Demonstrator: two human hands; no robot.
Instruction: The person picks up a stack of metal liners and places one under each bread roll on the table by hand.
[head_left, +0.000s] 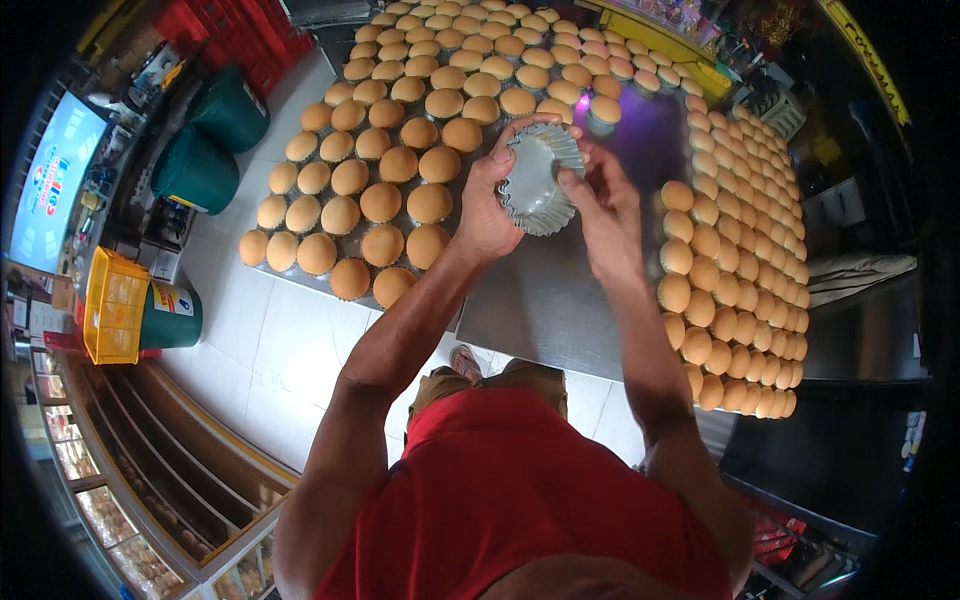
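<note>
Holding fluted tin [540, 180], fingers [580, 190] half-curled

This looks like a bakery: round golden-brown cakes [349, 178] in fluted silver metal tins [602, 127] fill long rows on a shiny grey metal desk [545, 310]. A brown case with glass panes [165, 455] at near left, showing goods, suggests a shop too.

1. Silver round metal tin [541, 180], wall patterned with pleats.
2. Golden-brown domed round cakes [382, 203].
3. Grey flat metal counter [545, 310], purple glare.
4. Plain red cloth shirt [510, 480].
5. White tiled floor [290, 325], thin grey lines.
</note>
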